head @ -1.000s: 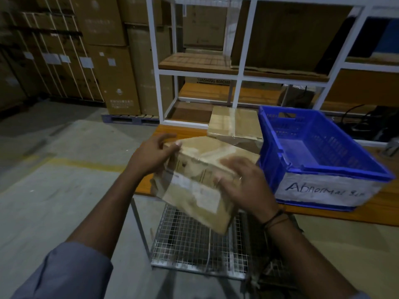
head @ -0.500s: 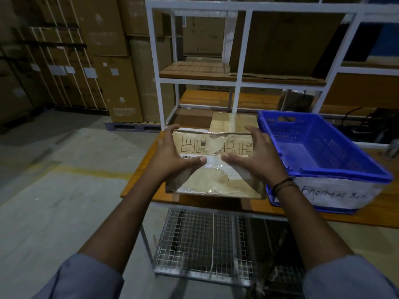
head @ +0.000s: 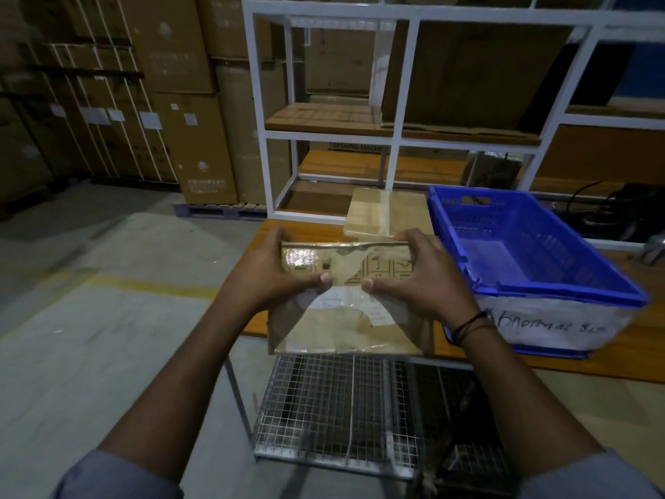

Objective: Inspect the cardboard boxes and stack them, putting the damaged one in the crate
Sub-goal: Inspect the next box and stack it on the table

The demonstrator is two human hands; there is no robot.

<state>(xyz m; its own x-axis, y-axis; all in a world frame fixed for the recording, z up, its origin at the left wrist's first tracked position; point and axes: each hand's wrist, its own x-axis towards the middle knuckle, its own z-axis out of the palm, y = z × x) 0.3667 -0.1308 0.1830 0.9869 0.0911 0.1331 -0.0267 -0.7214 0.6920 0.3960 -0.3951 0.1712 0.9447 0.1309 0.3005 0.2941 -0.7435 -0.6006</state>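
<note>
I hold a taped cardboard box [head: 345,318] in front of me, its near face toward the camera, with torn tape and a scuffed label. My left hand [head: 266,275] grips its left side and my right hand [head: 421,279] grips its right side, both thumbs on the near face. Behind it a second taped cardboard box [head: 387,214] lies on the wooden table [head: 640,340]. A blue crate [head: 539,253] labelled "Abnormal bin" stands to the right, with nothing visible inside.
A white metal shelf frame [head: 396,138] rises behind the table. A wire mesh rack [head: 324,408] sits under the table. Large stacked cartons [head: 180,102] on a pallet fill the back left. Concrete floor [head: 90,336] with a yellow line spreads to the left.
The box has been turned from a tilted pose to upright and raised toward the camera. Both hands shifted from its top and side to its two ends.
</note>
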